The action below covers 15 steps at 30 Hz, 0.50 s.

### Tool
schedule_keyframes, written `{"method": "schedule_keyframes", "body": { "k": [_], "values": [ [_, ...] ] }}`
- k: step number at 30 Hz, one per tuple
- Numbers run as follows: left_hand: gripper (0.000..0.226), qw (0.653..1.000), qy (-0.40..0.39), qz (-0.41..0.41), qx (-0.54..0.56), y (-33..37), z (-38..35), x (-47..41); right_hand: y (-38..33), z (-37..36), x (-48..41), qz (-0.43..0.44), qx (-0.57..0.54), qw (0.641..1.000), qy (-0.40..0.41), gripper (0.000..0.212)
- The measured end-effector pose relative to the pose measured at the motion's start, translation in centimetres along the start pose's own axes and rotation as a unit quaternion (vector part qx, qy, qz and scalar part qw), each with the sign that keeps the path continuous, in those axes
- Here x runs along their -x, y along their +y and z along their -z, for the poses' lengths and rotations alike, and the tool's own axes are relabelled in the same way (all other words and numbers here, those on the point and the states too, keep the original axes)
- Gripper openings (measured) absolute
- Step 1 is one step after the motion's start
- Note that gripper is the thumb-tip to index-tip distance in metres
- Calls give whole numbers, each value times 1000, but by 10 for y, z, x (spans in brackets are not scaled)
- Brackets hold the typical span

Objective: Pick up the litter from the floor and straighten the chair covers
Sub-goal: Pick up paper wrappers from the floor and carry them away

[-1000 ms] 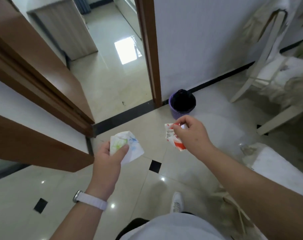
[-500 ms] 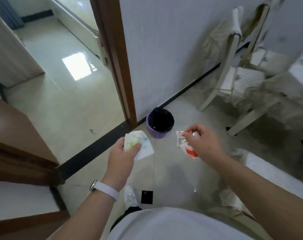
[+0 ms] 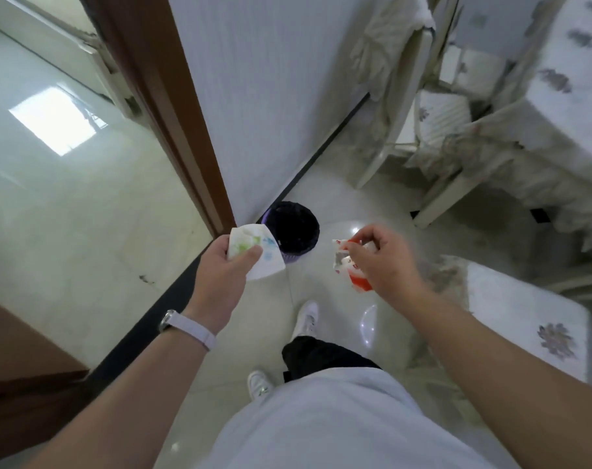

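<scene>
left hand [image 3: 220, 269]: raised in front of the body, thumb and curled fingers pinching a crumpled white wrapper [image 3: 259, 253] printed in green and blue; a pale watch strap [image 3: 193, 331] sits on the wrist.
white wrapper: held in the air, its far corner overlapping the left rim of the bin in this view.
right hand [image 3: 382, 265]: fingers curled, pinching a red and white wrapper [image 3: 350, 270] near its top edge; the hand is blurred, so finer finger detail cannot be told.
red and white wrapper: hangs from the fingertips above the floor, to the right of the bin and apart from it.
bin [image 3: 298, 258]: small, purple, with a dark liner, standing on the floor at the foot of the wall, just beside the brown door frame [image 3: 172, 106], farther off than both hands and between them.
far chair [image 3: 386, 143]: white frame, against the wall at the far right; its pale cover [image 3: 386, 38] hangs rumpled and bunched over the backrest.
near seat cover [image 3: 524, 316]: white with a flower print, at the near right, its left edge crumpled.
floor [image 3: 84, 204]: glossy pale tiles; two white shoes stand on it, near.
</scene>
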<state>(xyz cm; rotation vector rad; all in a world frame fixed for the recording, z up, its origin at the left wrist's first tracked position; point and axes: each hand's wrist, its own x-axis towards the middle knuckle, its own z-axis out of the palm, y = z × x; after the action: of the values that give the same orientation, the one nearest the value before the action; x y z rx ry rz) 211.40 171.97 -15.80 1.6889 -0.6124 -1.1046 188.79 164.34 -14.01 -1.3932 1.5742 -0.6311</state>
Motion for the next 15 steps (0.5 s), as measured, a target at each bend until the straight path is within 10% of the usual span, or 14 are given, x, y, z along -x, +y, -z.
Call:
{"method": "schedule_keyframes", "body": {
  "k": [15],
  "values": [
    [11, 987, -29, 23, -157, 54, -74, -217, 2, -43, -232, -67, -8, 998, -13, 10]
  ]
}}
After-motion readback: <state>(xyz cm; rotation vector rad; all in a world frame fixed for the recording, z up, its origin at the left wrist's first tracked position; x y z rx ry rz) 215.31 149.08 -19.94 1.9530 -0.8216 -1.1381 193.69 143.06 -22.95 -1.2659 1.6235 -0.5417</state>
